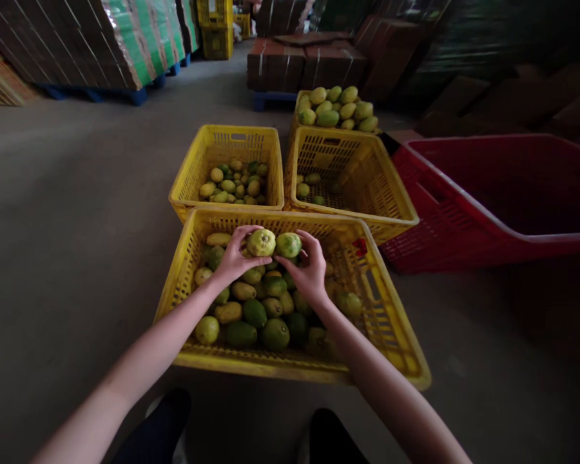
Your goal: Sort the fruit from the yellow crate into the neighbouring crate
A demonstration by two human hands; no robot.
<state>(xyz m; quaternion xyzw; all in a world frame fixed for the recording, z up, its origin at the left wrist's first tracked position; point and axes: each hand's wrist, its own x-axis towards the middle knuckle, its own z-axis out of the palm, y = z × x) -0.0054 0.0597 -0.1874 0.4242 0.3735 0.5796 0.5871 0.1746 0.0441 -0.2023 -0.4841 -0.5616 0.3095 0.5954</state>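
My left hand [241,252] grips a knobbly yellow-green papaya [261,243], its ribbed end turned up toward me. Close beside it, my right hand [310,264] holds a rounder papaya [289,245] with green and pale yellow patches. Both hands are raised over the large near yellow crate [396,335]. Many green and yellow papayas, such as a dark green one [254,313], lie in that crate, partly hidden beneath my hands and forearms.
Behind stand a left yellow crate [186,174] with small papayas and a right yellow crate [362,171] with a few. Farther back is a heaped pile of papayas [336,108]. A red bin [415,219] stands at right; wrapped pallet stacks [149,38] stand at back left.
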